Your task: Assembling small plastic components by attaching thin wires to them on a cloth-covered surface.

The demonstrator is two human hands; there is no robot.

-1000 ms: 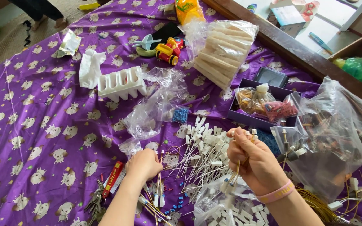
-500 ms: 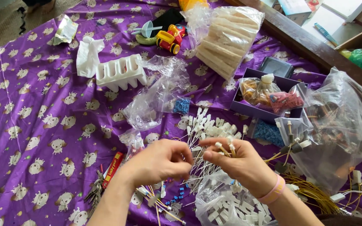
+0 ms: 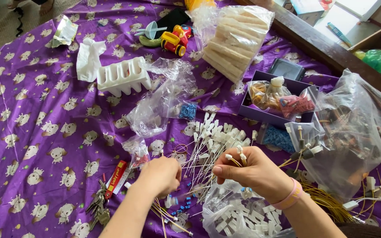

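The right hand (image 3: 254, 172) pinches a few white-tipped wires (image 3: 234, 159); the left hand (image 3: 160, 175), curled shut, its hold hidden, reaches down to the wire pile (image 3: 208, 145) between them. Picking continues; next needs a single strand.

I note my left hand (image 3: 162, 174) has drawn apart from my right hand (image 3: 252, 169), which now holds white-tipped wire leads (image 3: 237, 158) alone.

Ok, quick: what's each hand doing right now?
Left hand: closed, fingers down among the thin wires; what it grips cannot be told.
Right hand: closed, pinching white-tipped wires.
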